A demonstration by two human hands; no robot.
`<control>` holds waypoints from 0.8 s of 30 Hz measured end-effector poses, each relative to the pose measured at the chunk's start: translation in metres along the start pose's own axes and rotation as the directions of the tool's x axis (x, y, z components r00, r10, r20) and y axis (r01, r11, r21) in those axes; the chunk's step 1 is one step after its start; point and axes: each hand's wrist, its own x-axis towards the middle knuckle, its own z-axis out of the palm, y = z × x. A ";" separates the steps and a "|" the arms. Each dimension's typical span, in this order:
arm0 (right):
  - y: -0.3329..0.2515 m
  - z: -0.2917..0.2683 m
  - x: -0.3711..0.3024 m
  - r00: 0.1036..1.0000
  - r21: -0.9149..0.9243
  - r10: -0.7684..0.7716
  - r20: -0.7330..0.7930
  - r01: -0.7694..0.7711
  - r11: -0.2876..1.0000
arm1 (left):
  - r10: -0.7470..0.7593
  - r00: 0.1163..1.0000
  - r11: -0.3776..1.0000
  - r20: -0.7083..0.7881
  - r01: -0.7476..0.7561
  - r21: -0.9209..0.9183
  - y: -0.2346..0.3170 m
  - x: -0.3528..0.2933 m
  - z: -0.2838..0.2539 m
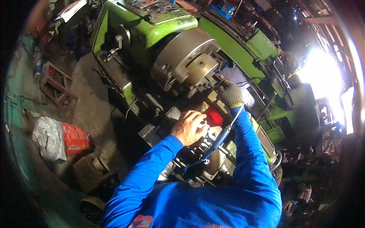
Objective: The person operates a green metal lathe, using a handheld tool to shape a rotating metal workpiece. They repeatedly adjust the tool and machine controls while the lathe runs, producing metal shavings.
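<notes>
A large metal chuck (pixel 184 53) sits on the head of a green lathe (pixel 163 24) in front of me. My left hand (pixel 189 127), bare, is over the tool post area, fingers and thumb curled around a small part there that I cannot make out. Beside its fingertips is a bright red patch (pixel 214 117). My right hand (pixel 230 95), in a grey knit glove, reaches close to the chuck's jaws (pixel 201 70); its fingertips are hidden. Below the right wrist a slim blue tube (pixel 217 143) with a thin silver end slants across the carriage.
Loose tools (pixel 154 9) lie on top of the lathe's head. To the left on the floor are a white sack (pixel 48 138), a red bag (pixel 76 140) and a reddish stand (pixel 57 85). The lathe's green bed runs off to the right, with a handwheel (pixel 276 159) near my right arm.
</notes>
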 end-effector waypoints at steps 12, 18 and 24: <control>-0.015 0.014 -0.020 0.927 -0.326 -0.375 0.016 0.359 0.875 | 0.019 0.999 1.000 -0.040 -0.018 0.019 0.001 -0.003 0.001; 0.008 0.027 -0.020 0.938 -0.337 -0.334 -0.091 0.287 0.897 | 0.027 0.998 1.000 -0.050 -0.027 -0.003 0.000 -0.001 0.003; -0.003 0.006 -0.004 0.998 -0.135 -0.041 -0.037 0.035 0.990 | 0.039 0.999 0.999 -0.032 -0.039 0.019 0.000 0.000 0.000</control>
